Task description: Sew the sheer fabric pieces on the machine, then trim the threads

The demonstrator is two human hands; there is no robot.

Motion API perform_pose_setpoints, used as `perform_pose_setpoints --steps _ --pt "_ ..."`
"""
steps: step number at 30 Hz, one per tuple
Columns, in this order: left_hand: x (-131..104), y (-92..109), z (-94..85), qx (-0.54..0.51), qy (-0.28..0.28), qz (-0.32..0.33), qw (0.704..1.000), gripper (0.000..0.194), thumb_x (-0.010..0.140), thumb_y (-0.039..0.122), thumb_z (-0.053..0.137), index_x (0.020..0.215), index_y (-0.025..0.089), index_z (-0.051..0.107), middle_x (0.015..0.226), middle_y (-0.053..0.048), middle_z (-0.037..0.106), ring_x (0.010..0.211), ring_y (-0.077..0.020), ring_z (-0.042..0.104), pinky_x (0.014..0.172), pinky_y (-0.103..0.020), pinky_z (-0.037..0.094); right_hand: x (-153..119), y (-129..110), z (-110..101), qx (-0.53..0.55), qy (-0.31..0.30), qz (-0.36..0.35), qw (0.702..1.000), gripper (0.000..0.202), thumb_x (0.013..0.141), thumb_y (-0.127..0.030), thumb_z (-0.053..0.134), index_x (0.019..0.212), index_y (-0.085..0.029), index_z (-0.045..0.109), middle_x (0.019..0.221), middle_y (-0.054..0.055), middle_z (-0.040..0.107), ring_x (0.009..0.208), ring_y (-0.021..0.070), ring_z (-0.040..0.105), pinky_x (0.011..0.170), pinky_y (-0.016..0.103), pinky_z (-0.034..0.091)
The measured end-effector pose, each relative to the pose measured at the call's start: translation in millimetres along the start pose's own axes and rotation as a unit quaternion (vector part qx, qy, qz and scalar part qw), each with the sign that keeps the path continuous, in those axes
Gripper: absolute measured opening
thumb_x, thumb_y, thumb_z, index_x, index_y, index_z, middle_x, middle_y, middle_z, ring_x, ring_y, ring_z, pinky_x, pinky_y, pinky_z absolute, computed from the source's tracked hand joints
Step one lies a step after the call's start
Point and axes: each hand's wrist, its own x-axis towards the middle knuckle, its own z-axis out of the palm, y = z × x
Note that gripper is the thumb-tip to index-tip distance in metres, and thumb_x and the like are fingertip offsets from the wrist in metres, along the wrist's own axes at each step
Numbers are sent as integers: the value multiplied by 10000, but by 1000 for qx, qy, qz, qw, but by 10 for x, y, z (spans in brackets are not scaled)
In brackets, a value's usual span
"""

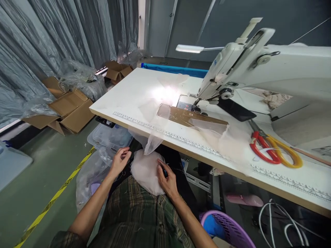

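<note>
A bundle of sheer pale fabric (146, 171) lies on the lap between my hands. My right hand (167, 177) is curled at its right edge, closed round a small dark tool (163, 169). To the left of the bundle, my left hand (121, 160) is raised with its fingers bent and thumb apart, nothing visible in it. More sheer fabric (155, 132) hangs over the front edge of the white table (121, 93). A brown template (181, 116) lies beside the needle area of the sewing machine (222, 65).
Red-handled scissors (261, 148) and yellow-handled scissors (284, 151) lie on the table's right part. Below are a purple basket (230, 224) and white cables (271, 213). Cardboard boxes (69, 106) and a clear plastic container (108, 134) are at the left.
</note>
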Motion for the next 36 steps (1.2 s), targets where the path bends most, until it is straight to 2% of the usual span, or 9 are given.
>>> perform_pose_setpoints --steps 7,12,16,19,22,25,29,32,36 --pt "-70 698 516 106 -49 192 974 244 809 397 631 928 184 647 777 -16 624 703 -142 557 700 -251 431 83 -152 -231 -6 58 -33 998 331 895 -359 517 1108 -172 688 1015 117 710 902 225 669 809 367 547" --pt "-155 743 403 73 -126 183 972 245 870 332 531 720 163 627 644 5 545 622 -119 497 614 -226 388 362 -423 -310 38 99 -15 994 364 869 -424 546 1080 -169 699 1059 123 699 938 241 654 803 362 540" --pt "-266 638 208 49 -178 150 971 259 858 340 541 683 156 591 643 6 537 633 -120 497 622 -228 395 603 -688 -217 133 35 57 989 489 825 -580 535 980 -153 717 906 95 714 586 180 619 545 304 523" --pt "-176 633 181 14 -96 149 984 218 827 381 601 855 165 617 883 -47 619 835 -164 572 763 -265 441 709 -802 -117 166 12 79 983 511 806 -625 539 821 -144 711 559 18 601 432 136 505 450 265 447" --pt "27 758 252 -76 7 85 993 642 679 469 756 1209 196 515 1264 -128 542 1185 -258 501 975 -352 399 720 -853 -71 178 26 73 981 483 807 -609 556 658 -161 656 458 -15 472 425 122 436 431 250 388" --pt "124 925 315 -201 -112 3 973 790 615 590 769 1234 170 513 1253 -163 568 1190 -300 519 972 -375 423 599 -913 -134 184 26 52 981 415 796 -542 613 603 -174 618 556 4 495 518 129 455 494 255 391" --pt "-34 946 271 -248 -327 -56 910 603 600 536 809 1017 128 654 924 -104 682 876 -235 637 769 -289 495 314 -1021 -342 189 -86 -26 978 345 771 -414 679 550 -173 569 787 50 541 645 135 485 550 251 395" --pt "-189 820 197 -225 -377 -98 893 457 594 431 843 882 109 692 807 -83 676 781 -206 628 723 -271 493 197 -1045 -452 250 -193 21 949 287 744 -404 710 638 -173 576 850 45 545 637 112 477 545 231 394" --pt "-258 723 169 -216 -400 -109 884 474 676 403 798 1035 117 681 990 -124 683 938 -254 627 890 -352 477 239 -969 -432 379 -194 181 887 448 648 -543 758 843 -186 570 617 -55 454 458 55 324 409 182 243"
